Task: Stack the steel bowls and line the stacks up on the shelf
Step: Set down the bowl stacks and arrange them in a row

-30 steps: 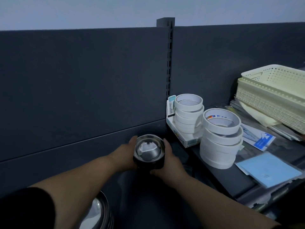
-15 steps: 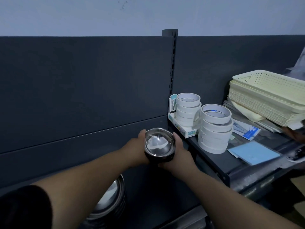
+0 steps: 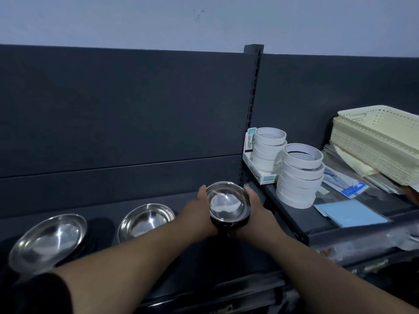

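Bowl stack (image 3: 229, 206) clasped between left hand (image 3: 200, 210) and right hand (image 3: 257, 211) (just beside the upright (image 3: 251, 109)), gap leftward

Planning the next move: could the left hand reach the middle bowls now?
Not yet, probably: the left hand grips the small stack. Once freed, likely yes; the middle bowls lie unblocked beside its forearm.
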